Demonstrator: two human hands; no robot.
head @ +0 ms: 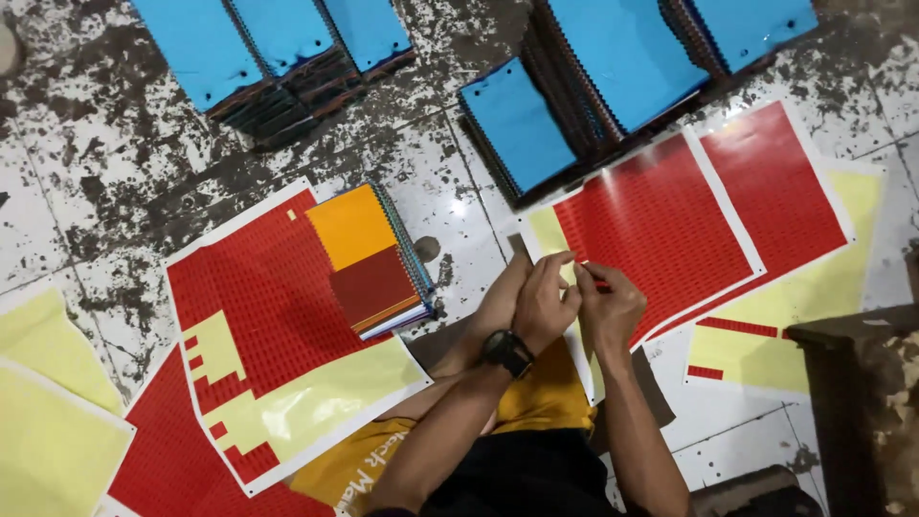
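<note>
small red label pinched between both hands: risks noted

my left hand (544,304), watch (506,351) on its wrist, and my right hand (609,308) meet fingertip to fingertip, both pinched on a small red sticker (599,284) that shows only as a sliver between them. how much of it is free of its backing i cannot tell.

just beyond my fingers lies the red sticker sheet (661,225), a yellow strip of bare backing at its near edge. in my judgement, a sticker this small could fold on itself or cling to a fingertip if the pinch shifts; a hasty pull could tear it or lift its neighbours.

to the left of my hands sits a stack of notebooks (373,258), orange and dark red covers on top, resting on a partly stripped sheet (258,316). further out, beyond both hands, stand blue notebook stacks (522,124). the floor (115,163) is stained and flaking; a dropped sticker would likely pick up grit and lose its tack.
</note>
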